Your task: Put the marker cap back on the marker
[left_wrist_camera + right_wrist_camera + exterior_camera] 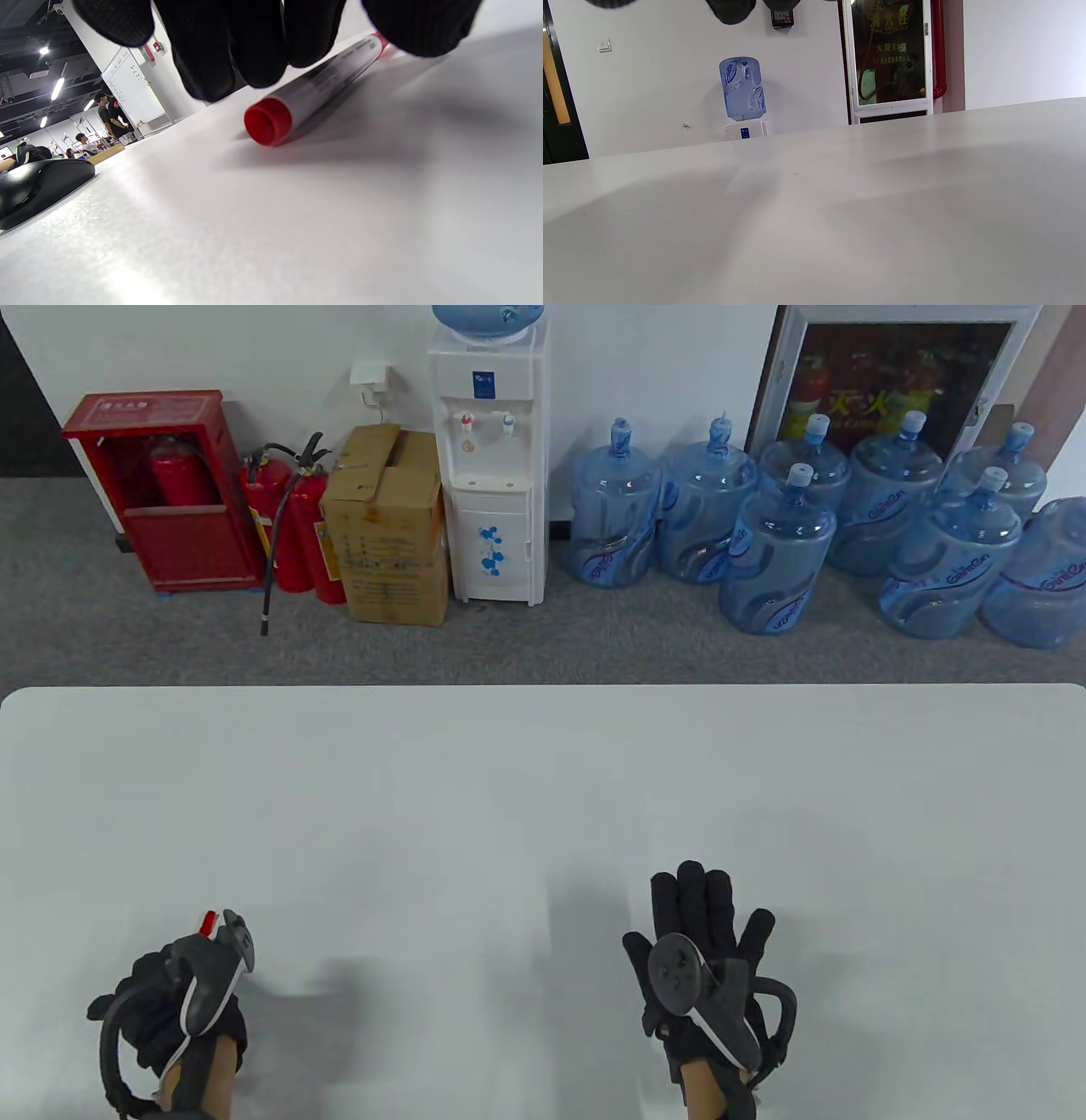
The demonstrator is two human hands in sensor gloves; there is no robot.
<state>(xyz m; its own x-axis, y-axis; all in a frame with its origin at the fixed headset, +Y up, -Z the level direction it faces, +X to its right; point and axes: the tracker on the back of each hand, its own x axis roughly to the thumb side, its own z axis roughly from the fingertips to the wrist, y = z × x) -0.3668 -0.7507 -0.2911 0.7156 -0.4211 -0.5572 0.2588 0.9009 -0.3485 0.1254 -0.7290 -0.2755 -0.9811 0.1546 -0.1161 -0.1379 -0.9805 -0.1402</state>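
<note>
Curled over, but not seen gripping, the white marker with red ends on the white table is the left hand, while the right hand is laid flat nearby.

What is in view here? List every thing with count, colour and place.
table: one, white, fills the lower half of the table view
marker: one, pale barrel with red ends, lying on the table at bottom left
water dispenser: one, white, against the wall
water bottles: eight, blue, on the floor right of the dispenser
cardboard box: one, brown, left of the dispenser
fire extinguishers: two, red, left of the box
extinguisher cabinet: one, red, far left
left hand: black glove, fingers curled over the marker; grip unclear
right hand: black glove, fingers spread, bottom right, holding nothing
</note>
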